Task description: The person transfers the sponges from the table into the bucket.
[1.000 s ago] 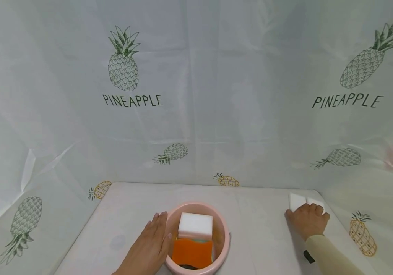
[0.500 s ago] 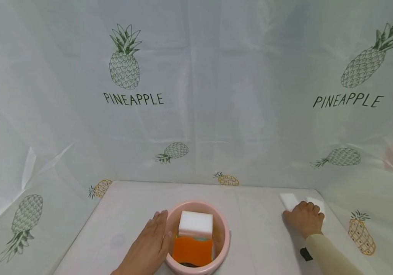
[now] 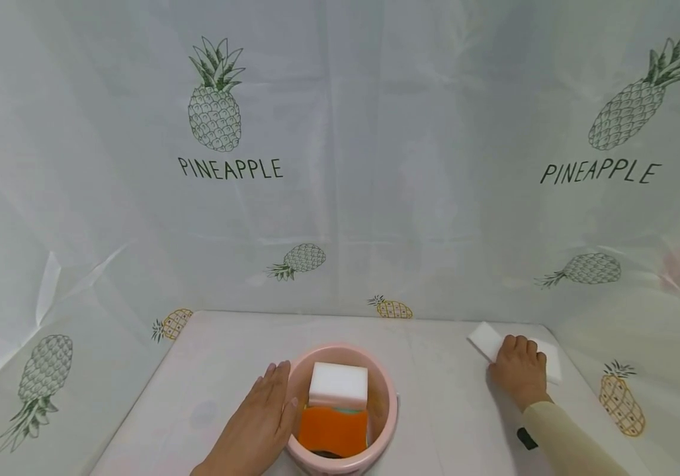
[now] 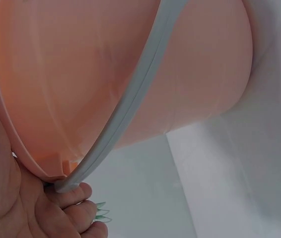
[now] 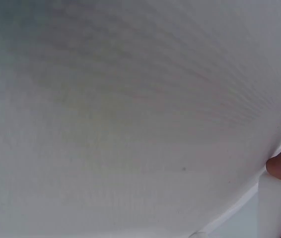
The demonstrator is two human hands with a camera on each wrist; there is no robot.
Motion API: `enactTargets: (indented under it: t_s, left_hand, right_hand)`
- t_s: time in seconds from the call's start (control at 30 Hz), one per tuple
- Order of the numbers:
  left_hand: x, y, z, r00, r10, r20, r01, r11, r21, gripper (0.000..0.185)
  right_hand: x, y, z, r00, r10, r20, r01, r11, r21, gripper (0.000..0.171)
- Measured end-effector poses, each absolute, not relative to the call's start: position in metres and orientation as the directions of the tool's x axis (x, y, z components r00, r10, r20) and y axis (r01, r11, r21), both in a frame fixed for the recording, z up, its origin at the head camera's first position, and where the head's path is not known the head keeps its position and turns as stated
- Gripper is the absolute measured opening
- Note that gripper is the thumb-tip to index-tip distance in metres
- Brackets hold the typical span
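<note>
Left hand (image 3: 256,423) steadying bucket (image 3: 387,403), right hand (image 3: 518,370) gripping sponge (image 3: 483,338)

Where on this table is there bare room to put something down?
Bare table lies between the pink bucket and the right hand, also behind the bucket and left of the left hand. The right corner is crowded: that hand grips a white sponge there.
</note>
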State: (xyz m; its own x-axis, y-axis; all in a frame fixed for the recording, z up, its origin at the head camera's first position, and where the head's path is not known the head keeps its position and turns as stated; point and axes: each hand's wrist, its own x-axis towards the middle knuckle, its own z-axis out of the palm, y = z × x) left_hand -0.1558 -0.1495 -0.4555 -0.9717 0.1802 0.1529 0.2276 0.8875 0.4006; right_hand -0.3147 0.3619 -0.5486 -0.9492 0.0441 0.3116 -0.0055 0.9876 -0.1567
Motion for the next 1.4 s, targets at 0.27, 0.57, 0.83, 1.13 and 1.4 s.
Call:
enactTargets:
  t_s: [0.27, 0.57, 0.83, 1.13, 1.4]
  left_hand:
    - [-0.155, -0.149, -0.455, -0.969, 0.187, 0.161, 0.238, 0.878, 0.415, 0.061]
    - [-0.153, -0.148, -0.456, -0.968, 0.183, 0.175, 0.24, 0.882, 0.406, 0.061]
    - [-0.153, -0.148, -0.454, -0.963, 0.203, 0.177, 0.258, 0.881, 0.397, 0.062]
    - [-0.156, -0.15, -0.449, -0.96, 0.224, 0.17, 0.271, 0.894, 0.357, 0.061]
    - [-0.156, -0.151, -0.447, -0.956, 0.231, 0.179, 0.281, 0.897, 0.342, 0.061]
  right_hand:
    - [-0.315, 0.366, -0.561, -0.909, -0.038, 0.416, -0.068, 0.996, -0.057, 0.013]
    - [-0.31, 0.363, -0.56, -0.883, -0.098, 0.46, -0.107, 0.994, 0.005, 0.028]
    - [-0.306, 0.349, -0.549, -0.901, -0.111, 0.418, -0.132, 0.991, -0.02, 0.045]
    - [-0.298, 0.319, -0.531, -0.853, -0.157, 0.498, -0.205, 0.978, -0.043, 0.061]
    - [-0.283, 0.286, -0.501, -0.786, -0.231, 0.573, -0.308, 0.95, -0.039, 0.064]
